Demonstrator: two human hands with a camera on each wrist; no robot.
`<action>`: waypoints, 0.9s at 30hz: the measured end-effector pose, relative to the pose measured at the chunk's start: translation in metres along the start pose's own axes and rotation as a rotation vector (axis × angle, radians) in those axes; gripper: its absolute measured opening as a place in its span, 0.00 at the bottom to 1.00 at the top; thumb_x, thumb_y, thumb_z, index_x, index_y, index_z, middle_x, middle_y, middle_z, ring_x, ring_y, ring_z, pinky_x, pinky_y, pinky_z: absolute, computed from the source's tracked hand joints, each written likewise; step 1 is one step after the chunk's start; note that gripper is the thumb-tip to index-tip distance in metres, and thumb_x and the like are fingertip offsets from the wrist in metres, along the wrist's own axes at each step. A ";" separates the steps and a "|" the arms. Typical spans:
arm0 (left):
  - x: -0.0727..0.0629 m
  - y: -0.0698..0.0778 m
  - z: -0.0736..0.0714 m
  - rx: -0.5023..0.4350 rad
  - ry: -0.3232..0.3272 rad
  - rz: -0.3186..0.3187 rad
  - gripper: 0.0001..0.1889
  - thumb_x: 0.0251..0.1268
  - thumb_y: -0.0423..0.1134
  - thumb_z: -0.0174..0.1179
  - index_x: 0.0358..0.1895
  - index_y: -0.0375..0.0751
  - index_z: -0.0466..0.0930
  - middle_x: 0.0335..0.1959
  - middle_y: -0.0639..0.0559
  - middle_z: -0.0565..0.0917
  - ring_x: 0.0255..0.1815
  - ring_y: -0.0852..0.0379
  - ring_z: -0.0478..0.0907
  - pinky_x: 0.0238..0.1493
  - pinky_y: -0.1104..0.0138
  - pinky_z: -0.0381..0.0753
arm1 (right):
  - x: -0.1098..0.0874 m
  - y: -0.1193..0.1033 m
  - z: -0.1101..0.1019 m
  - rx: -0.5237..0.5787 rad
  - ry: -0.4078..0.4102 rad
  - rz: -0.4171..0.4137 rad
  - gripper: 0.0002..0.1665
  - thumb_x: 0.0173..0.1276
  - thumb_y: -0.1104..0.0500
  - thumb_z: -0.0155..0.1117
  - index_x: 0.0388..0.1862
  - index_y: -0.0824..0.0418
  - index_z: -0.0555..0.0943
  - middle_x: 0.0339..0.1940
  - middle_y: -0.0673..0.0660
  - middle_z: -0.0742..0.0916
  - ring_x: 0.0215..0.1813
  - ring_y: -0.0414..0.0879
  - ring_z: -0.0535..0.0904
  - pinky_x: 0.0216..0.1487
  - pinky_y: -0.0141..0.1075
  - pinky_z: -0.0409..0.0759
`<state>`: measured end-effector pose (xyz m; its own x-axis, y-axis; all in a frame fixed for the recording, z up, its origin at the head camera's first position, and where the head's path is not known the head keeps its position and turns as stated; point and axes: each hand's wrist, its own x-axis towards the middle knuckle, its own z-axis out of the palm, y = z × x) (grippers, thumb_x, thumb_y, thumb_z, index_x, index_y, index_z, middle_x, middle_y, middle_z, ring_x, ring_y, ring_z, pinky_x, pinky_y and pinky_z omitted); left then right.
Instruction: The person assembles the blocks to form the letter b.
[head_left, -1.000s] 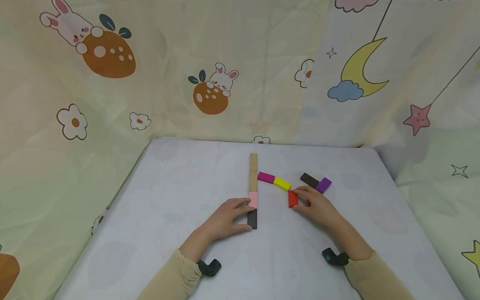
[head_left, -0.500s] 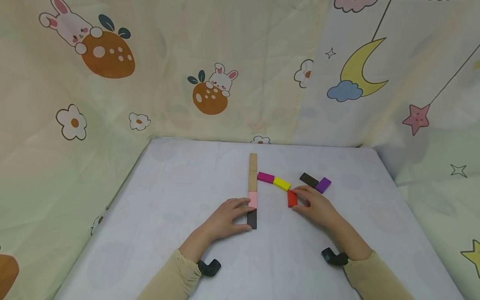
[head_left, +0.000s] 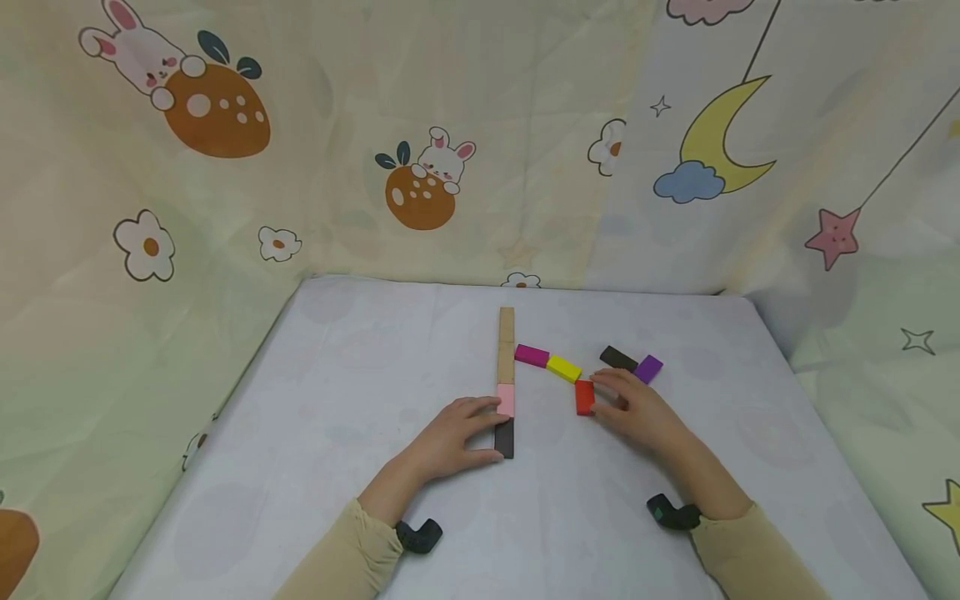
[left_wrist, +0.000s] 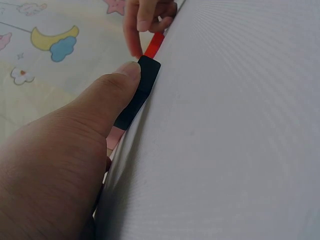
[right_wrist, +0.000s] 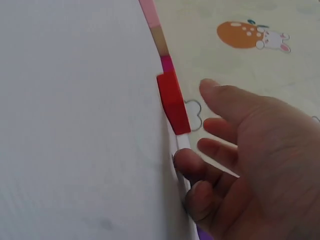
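Note:
In the head view, a straight column of wooden blocks runs away from me: a black block (head_left: 505, 437) nearest, then a pink block (head_left: 506, 400), then two tan blocks (head_left: 506, 346). My left hand (head_left: 453, 437) holds the black block, thumb at its near end and fingers at its border with the pink one. A magenta block (head_left: 532, 356), a yellow block (head_left: 564, 368) and a red block (head_left: 585, 398) curve off to the right. My right hand (head_left: 637, 408) is just right of the red block; in the right wrist view, its thumb and fingers are apart from the red block (right_wrist: 174, 102).
Behind my right hand lie another black block (head_left: 618, 358) and a purple block (head_left: 648, 369), end to end. A white cloth covers the table (head_left: 360, 350). Printed fabric (head_left: 525, 200) hangs behind and beside it.
The right hand has let go of the red block and drawn slightly right, its fingers spreading. The left hand and the blocks stay where they were.

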<state>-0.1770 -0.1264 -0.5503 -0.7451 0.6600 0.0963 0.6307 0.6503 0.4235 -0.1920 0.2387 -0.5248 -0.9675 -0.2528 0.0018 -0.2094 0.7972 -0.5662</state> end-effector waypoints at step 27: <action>0.000 -0.002 0.002 0.007 0.009 0.006 0.32 0.63 0.69 0.55 0.71 0.69 0.68 0.76 0.63 0.62 0.76 0.56 0.60 0.76 0.55 0.62 | -0.005 0.064 -0.040 -0.043 0.161 0.164 0.44 0.70 0.44 0.63 0.74 0.68 0.62 0.72 0.75 0.66 0.70 0.72 0.64 0.68 0.66 0.62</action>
<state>-0.1775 -0.1270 -0.5529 -0.7432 0.6605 0.1069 0.6366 0.6489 0.4167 -0.2067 0.3132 -0.5282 -0.9985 -0.0302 0.0466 -0.0504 0.8439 -0.5341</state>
